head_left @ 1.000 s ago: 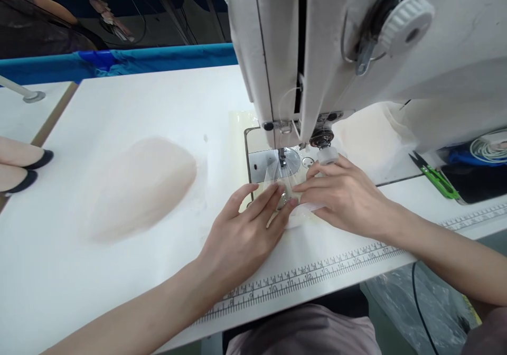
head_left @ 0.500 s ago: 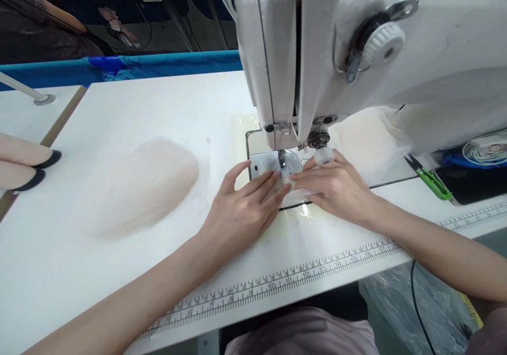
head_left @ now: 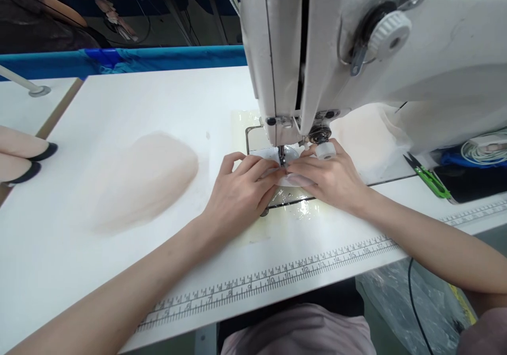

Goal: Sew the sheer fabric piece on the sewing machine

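Note:
A small piece of sheer white fabric (head_left: pixel 295 180) lies at the presser foot (head_left: pixel 281 156) of a sewing machine (head_left: pixel 273 59). My left hand (head_left: pixel 240 191) is left of the foot, with bent fingers and the fingertips pinched together at the fabric's edge. From the other side, my right hand (head_left: pixel 336 178) grips the same fabric, its fingers close together and partly behind a white machine knob (head_left: pixel 326 150). Fingers and machine hide some of the cloth. Under the hands, the metal bed plate (head_left: pixel 291 197) shows at its front.
A pale beige sheer piece (head_left: pixel 158 180) lies left on the white table; another (head_left: pixel 364 138) is under the machine arm. Green thread snips (head_left: pixel 433 181) lie at right beside a black flat object (head_left: pixel 469 185) and coiled cable (head_left: pixel 485 149). Across the table is another person's arm (head_left: pixel 63 11).
My left hand's fingers were stretched out flat and are now bent and drawn together at the fabric. My right hand has shifted slightly up and left. The view has tilted a little.

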A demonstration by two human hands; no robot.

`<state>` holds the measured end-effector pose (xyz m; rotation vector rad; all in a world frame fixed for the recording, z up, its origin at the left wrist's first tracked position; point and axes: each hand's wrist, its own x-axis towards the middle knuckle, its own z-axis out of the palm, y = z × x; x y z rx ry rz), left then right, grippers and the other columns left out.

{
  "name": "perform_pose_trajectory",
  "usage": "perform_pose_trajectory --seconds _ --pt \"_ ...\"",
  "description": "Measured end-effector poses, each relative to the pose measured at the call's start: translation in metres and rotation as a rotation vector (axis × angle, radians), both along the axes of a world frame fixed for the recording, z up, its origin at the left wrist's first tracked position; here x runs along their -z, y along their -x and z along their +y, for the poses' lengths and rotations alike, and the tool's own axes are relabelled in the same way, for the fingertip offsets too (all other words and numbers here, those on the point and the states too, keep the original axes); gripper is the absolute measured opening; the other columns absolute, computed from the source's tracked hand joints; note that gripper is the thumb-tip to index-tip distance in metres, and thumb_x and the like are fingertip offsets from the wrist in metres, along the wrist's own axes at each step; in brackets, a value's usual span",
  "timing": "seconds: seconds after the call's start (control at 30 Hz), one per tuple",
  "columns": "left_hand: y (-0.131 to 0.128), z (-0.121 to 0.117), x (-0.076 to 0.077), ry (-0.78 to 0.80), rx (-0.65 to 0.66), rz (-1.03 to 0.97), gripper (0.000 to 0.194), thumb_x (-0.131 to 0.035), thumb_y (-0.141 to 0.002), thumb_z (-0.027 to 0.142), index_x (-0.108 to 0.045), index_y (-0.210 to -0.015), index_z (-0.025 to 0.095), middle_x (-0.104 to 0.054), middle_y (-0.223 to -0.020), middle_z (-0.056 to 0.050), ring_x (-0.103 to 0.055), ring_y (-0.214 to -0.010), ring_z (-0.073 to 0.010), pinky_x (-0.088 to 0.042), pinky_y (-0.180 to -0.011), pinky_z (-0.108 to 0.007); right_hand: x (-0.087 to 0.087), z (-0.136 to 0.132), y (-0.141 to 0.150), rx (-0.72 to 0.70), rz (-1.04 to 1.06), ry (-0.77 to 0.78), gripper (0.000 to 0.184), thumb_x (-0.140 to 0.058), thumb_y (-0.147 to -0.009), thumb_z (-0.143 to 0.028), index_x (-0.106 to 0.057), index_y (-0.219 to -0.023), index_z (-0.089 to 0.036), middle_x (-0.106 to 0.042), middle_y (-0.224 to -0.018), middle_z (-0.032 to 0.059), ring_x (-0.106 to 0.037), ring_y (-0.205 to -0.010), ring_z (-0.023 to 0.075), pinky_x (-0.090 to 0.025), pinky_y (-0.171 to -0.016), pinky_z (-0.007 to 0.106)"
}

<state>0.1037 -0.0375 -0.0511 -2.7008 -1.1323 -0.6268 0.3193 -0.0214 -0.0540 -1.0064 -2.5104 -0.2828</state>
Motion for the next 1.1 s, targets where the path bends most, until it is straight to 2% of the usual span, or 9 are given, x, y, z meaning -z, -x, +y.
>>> perform_pose_trajectory --seconds 0.13,0.23,0.37,0.43,0.5,0.63,0.7,0.83,1.1 --pt "0.000 0.005 0.003 0.236 -0.040 -0.143 0.028 -0.047 -0.095 0.022 -0.067 -0.116 0.023 -0.063 -0.108 -0.008 -0.057 -0.097 -0.0234 -0.043 -0.083 -0.042 0.000 -0.002 0.001 -0.007 0.099 0.010 0.024 -0.052 -0.096 -0.026 -0.074 -0.089 -0.023 -0.074 -0.081 -0.0010 -0.058 -0.074 0.0153 -0.038 -0.082 0.032" --pt "0.001 0.012 0.001 0.392 -0.061 -0.253 0.029 -0.044 -0.098 0.029 -0.071 -0.103 0.024 -0.061 -0.106 -0.006 -0.055 -0.097 -0.0222 -0.041 -0.088 -0.045 -0.001 0.000 0.002 0.087 0.196 0.112 0.023 -0.055 -0.095 -0.034 -0.075 -0.095 -0.024 -0.073 -0.080 0.0021 -0.059 -0.073 0.0174 -0.041 -0.075 0.032" --pt "0.002 0.017 -0.001 0.483 -0.064 -0.307 0.032 -0.042 -0.098 0.034 -0.073 -0.095 0.024 -0.061 -0.104 -0.005 -0.056 -0.099 -0.0221 -0.038 -0.093 -0.048 -0.003 0.002 0.003 0.127 0.222 0.199 0.025 -0.054 -0.095 -0.037 -0.076 -0.091 -0.024 -0.072 -0.078 0.0026 -0.061 -0.072 0.0184 -0.042 -0.076 0.034" --pt "0.003 0.017 0.000 0.424 -0.036 -0.279 0.033 -0.043 -0.098 0.034 -0.073 -0.095 0.024 -0.061 -0.105 -0.006 -0.056 -0.098 -0.0225 -0.040 -0.090 -0.048 -0.004 0.000 0.002 0.082 0.222 0.205 0.022 -0.055 -0.095 -0.034 -0.075 -0.092 -0.024 -0.073 -0.076 0.0005 -0.062 -0.071 0.0170 -0.041 -0.080 0.035" --pt "0.004 0.012 0.001 0.276 -0.001 -0.198 0.029 -0.045 -0.097 0.032 -0.073 -0.096 0.024 -0.063 -0.106 -0.008 -0.057 -0.097 -0.0237 -0.041 -0.087 -0.047 -0.004 -0.003 0.000 0.035 0.206 0.179 0.017 -0.058 -0.093 -0.028 -0.074 -0.093 -0.024 -0.075 -0.081 -0.0015 -0.063 -0.074 0.0164 -0.040 -0.082 0.035" --pt "0.003 -0.004 0.000 -0.119 0.075 0.039 0.023 -0.054 -0.093 0.025 -0.070 -0.108 0.023 -0.068 -0.115 -0.007 -0.059 -0.103 -0.0264 -0.040 -0.091 -0.047 -0.003 -0.009 -0.003 -0.070 0.126 -0.009 0.015 -0.059 -0.090 -0.017 -0.073 -0.086 -0.022 -0.076 -0.099 -0.0025 -0.064 -0.088 0.0173 -0.038 -0.088 0.036" --pt "0.002 -0.012 -0.002 -0.198 0.091 0.122 0.026 -0.055 -0.093 0.023 -0.066 -0.116 0.021 -0.068 -0.121 -0.006 -0.060 -0.108 -0.0258 -0.039 -0.094 -0.045 -0.003 -0.011 -0.003 -0.103 0.098 -0.075 0.018 -0.057 -0.090 -0.014 -0.072 -0.085 -0.021 -0.076 -0.099 -0.0024 -0.065 -0.093 0.0171 -0.037 -0.091 0.036" --pt "0.001 -0.021 -0.006 -0.170 0.073 0.174 0.029 -0.052 -0.095 0.024 -0.061 -0.122 0.018 -0.069 -0.121 -0.007 -0.057 -0.122 -0.0256 -0.039 -0.097 -0.045 -0.003 -0.012 -0.002 -0.128 0.101 -0.095 0.021 -0.054 -0.088 -0.007 -0.071 -0.084 -0.019 -0.077 -0.092 -0.0029 -0.066 -0.091 0.0150 -0.037 -0.092 0.035" --pt "0.003 -0.020 -0.007 -0.062 0.052 0.141 0.029 -0.045 -0.098 0.024 -0.058 -0.123 0.021 -0.067 -0.123 -0.006 -0.056 -0.125 -0.0246 -0.038 -0.102 -0.049 -0.001 -0.010 -0.001 -0.113 0.095 -0.101 0.024 -0.053 -0.090 -0.008 -0.071 -0.083 -0.021 -0.077 -0.094 -0.0048 -0.066 -0.091 0.0142 -0.038 -0.089 0.036"
